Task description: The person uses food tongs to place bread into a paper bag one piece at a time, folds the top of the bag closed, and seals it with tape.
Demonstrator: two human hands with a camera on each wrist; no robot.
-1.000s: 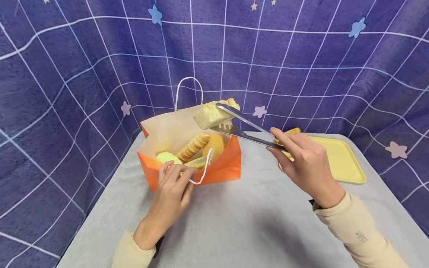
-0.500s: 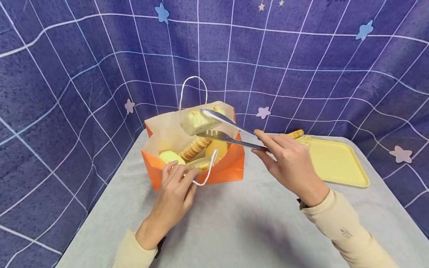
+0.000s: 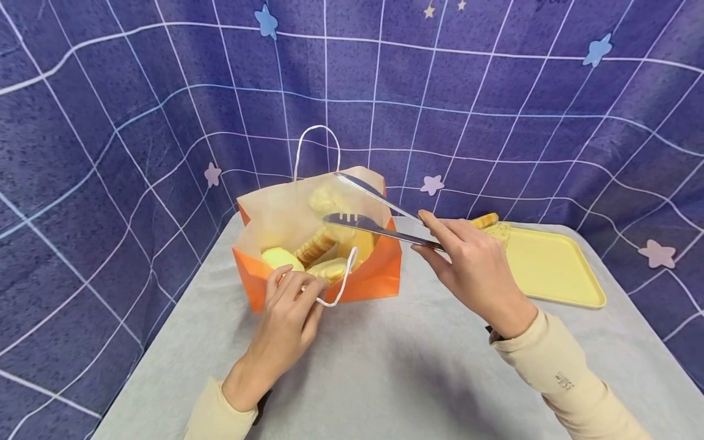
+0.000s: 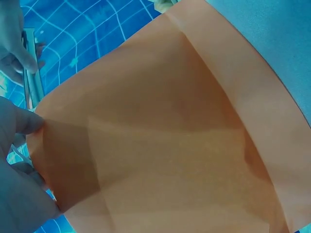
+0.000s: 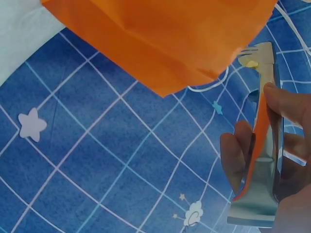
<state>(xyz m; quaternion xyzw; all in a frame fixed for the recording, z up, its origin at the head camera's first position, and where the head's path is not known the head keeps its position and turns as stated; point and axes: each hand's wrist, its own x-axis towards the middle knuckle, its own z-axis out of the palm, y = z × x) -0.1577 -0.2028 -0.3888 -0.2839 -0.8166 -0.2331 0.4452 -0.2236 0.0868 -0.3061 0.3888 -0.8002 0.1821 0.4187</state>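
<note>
An orange paper bag (image 3: 374, 275) with white cord handles stands with its mouth open. My left hand (image 3: 288, 318) grips its front rim, thumb and fingers on either side of the paper. In my right hand (image 3: 475, 263) are metal tongs (image 3: 370, 225), their arms spread over the bag. A pale piece of bread (image 3: 323, 200), blurred, shows behind and between the tong tips, inside the bag's mouth. Below it lie a ridged roll (image 3: 316, 245), a round yellow bun (image 3: 280, 258) and other bread. The right wrist view shows fingers and thumb around the tongs (image 5: 265, 165).
A yellow tray (image 3: 555, 263) lies on the grey-covered table (image 3: 374, 373) at the right, partly behind my right hand. Bread pieces (image 3: 485, 220) sit at its left end. A blue grid-patterned curtain (image 3: 407, 79) encloses the table's back and sides.
The tongs moved left over the bag with the pale bread in them, then spread. The bread has come out of their grip and dropped lower. My left hand stays on the rim.
</note>
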